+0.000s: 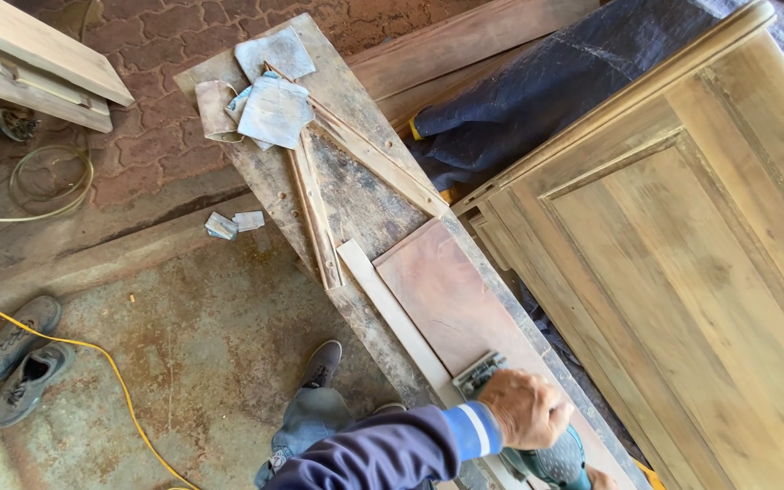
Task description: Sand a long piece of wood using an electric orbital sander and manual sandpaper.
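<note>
At the near end of the desk (256, 172), the left hand (524, 408) grips an electric sander (537, 454) on the reddish board (451, 290), mostly unsanded; right hand (602, 479) barely visible, grip unclear.

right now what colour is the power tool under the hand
Teal-green body with a dark base, the power sander under the left hand; head view.
</note>
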